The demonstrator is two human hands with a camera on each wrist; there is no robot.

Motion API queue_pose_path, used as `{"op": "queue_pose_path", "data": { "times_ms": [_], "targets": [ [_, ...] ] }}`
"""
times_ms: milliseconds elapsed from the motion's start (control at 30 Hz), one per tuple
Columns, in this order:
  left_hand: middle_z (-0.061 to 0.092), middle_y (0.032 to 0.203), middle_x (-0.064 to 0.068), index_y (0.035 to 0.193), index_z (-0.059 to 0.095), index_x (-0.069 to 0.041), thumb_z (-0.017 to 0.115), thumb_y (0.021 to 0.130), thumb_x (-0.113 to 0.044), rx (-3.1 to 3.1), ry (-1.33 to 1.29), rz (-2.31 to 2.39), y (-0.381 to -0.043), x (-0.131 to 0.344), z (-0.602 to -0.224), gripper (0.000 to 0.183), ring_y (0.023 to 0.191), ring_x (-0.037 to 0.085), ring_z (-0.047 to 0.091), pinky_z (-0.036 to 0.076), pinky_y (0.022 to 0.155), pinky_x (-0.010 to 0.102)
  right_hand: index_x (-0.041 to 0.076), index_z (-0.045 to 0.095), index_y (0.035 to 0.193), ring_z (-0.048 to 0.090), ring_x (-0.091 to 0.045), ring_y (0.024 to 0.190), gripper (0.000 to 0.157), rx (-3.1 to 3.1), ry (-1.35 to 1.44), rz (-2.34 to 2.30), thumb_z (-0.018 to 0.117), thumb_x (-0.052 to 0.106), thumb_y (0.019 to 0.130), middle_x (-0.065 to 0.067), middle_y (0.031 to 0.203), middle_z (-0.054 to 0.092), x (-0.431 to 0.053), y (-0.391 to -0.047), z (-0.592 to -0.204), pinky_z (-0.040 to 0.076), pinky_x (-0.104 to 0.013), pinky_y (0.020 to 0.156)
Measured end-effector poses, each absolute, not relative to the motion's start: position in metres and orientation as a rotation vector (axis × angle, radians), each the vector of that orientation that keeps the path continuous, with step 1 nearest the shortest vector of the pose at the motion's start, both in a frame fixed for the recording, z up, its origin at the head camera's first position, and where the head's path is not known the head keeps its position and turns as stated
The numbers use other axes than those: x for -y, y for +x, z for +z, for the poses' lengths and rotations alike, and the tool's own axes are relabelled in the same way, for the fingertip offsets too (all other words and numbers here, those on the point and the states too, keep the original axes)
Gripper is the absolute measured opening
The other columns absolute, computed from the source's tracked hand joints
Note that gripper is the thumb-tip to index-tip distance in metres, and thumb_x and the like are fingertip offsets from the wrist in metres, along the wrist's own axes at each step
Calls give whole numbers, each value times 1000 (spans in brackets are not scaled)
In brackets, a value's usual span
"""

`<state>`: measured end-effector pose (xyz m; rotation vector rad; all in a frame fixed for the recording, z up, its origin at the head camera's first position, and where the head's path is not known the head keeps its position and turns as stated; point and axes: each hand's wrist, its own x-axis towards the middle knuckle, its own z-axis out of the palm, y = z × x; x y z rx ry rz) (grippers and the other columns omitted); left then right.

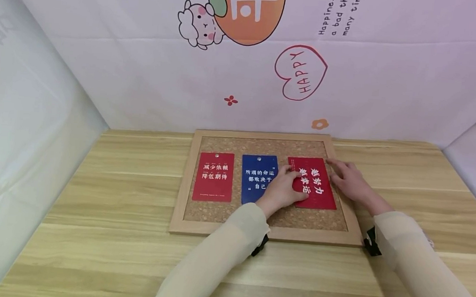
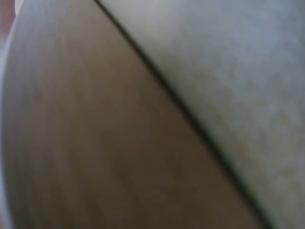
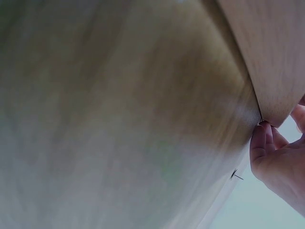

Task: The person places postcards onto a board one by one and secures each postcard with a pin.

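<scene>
On the cork board (image 1: 266, 217), a red card (image 1: 319, 193) with white characters lies with its lettering turned sideways. My left hand (image 1: 281, 190) rests over this card's left side, thumb and forefinger spread apart on it. At the card's upper right corner is my right hand (image 1: 354, 182), its fingertips by the board's right frame, thumb and forefinger apart. The right wrist view shows that hand (image 3: 281, 162) with fingertips at the frame's edge (image 3: 271, 62). A blue card (image 1: 257, 171), partly covered by my left hand, and another red card (image 1: 213, 184) sit upright to the left.
The board lies on a wood-grain table (image 1: 127, 205), its far edge close to a white printed cloth (image 1: 162, 90). More white cloth (image 1: 21, 101) hangs on the left. The left wrist view is blurred, with only a pale surface (image 2: 238, 71) and a brownish one (image 2: 95, 119).
</scene>
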<state>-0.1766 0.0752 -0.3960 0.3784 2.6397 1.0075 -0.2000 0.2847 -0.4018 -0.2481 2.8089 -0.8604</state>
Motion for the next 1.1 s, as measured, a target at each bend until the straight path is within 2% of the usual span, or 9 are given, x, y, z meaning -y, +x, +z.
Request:
{"op": "queue_pose_path", "data": {
  "times_ms": [300, 1100],
  "targets": [
    [32, 153, 4, 139, 49, -14, 66, 88, -26, -2630, 405, 989, -176, -74, -393, 56, 138, 21, 38, 42, 107, 33, -1, 29, 146, 20, -57, 132, 49, -2801, -239, -862, 38, 16, 101, -42, 142, 21, -285, -200, -401, 22, -72, 104],
    [32, 154, 4, 141, 48, -16, 61, 91, -27, -2636, 440, 944, -177, -74, -395, 53, 139, 21, 39, 41, 109, 33, -3, 30, 145, 22, -60, 129, 48, -2814, -248, -858, 38, 18, 102, -44, 140, 22, -285, -200, -402, 23, -73, 101]
  ]
}}
